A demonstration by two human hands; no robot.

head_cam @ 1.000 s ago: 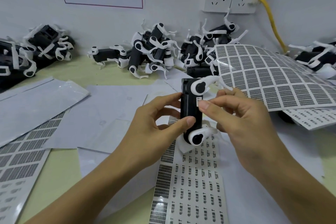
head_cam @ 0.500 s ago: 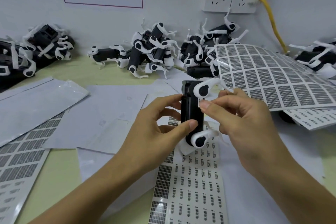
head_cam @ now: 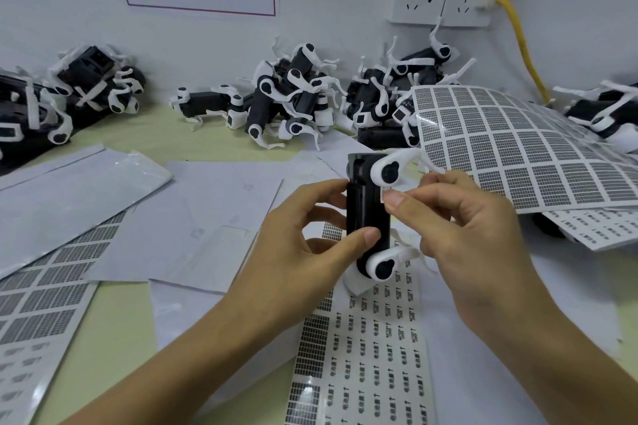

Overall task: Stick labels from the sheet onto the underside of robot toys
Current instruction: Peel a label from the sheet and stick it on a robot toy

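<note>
The left hand [head_cam: 303,238] grips the robot toy [head_cam: 367,214] above the label sheet [head_cam: 366,355]; the right hand [head_cam: 459,217] pinches a small label [head_cam: 386,192] against its edge. Misaligned pressing could crease it or stick it crooked.

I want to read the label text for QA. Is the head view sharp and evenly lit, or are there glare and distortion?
Head view: soft, even light; the small label at the right hand is too small to read; glare on the glossy sheet; wide-angle bending toward the edges.
</note>
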